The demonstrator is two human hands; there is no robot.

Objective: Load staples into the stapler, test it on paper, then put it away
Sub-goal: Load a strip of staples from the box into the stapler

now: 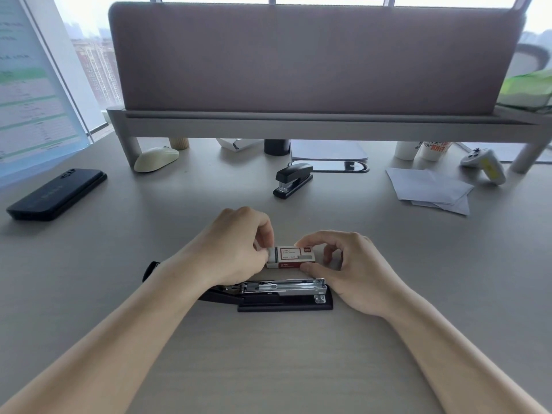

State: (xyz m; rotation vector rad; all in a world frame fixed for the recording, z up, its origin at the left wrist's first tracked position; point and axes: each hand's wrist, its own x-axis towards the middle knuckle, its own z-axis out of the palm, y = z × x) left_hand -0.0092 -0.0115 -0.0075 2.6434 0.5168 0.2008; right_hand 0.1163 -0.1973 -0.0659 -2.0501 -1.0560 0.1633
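Observation:
A black stapler [283, 294] lies flat on the desk in front of me, its lid swung back to the left and its metal staple channel exposed. Just behind it is a small red and white staple box [294, 257]. My right hand [349, 270] pinches the box's right end between thumb and fingers. My left hand [236, 249] grips the white inner tray poking out of the box's left end. A stack of white paper sheets [430, 188] rests at the right rear.
A second, closed black stapler [294, 179] stands further back at the centre. A dark phone [56, 194] lies at the left, a pale mouse [155, 158] under the monitor riser [298, 124], cups and a game controller [484, 164] at the right.

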